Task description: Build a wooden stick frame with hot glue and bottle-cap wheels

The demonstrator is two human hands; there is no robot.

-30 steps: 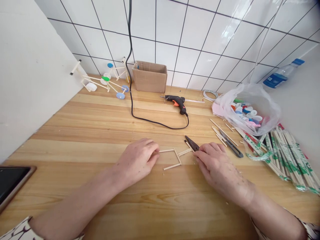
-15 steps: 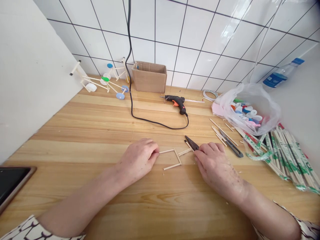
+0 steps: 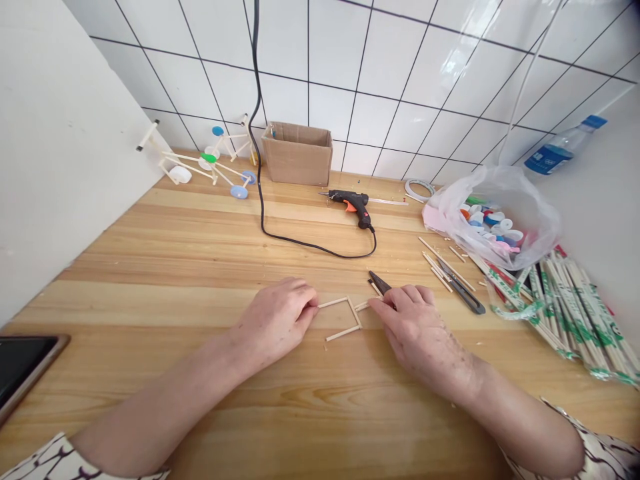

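A small three-sided wooden stick frame point(image 3: 343, 331) lies on the table between my hands, with a further stick running right from its corner side. My left hand point(image 3: 280, 317) is closed, pinching the end of the frame's upper stick between thumb and forefinger. My right hand point(image 3: 417, 327) is closed too, its thumb and fingertips on the stick at the frame's right. Just beyond those fingers juts the dark pointed nose of the pliers point(image 3: 379, 283); their handles are hidden beneath the hand. Beside the nose, a dark-tipped stick point(image 3: 373, 287) shows partly.
A black glue gun point(image 3: 353, 202) lies farther back, its cord looping leftward. To the right are a utility knife point(image 3: 463, 288), loose sticks, a bag of bottle caps point(image 3: 540, 220) and packaged sticks point(image 3: 585, 313). A cardboard box point(image 3: 299, 163) and stick models point(image 3: 193, 161) stand along the wall.
My right hand has slid a little left along the stick, closer to the frame, covering more of the pliers. My left hand keeps its pinch; the view shifts slightly.
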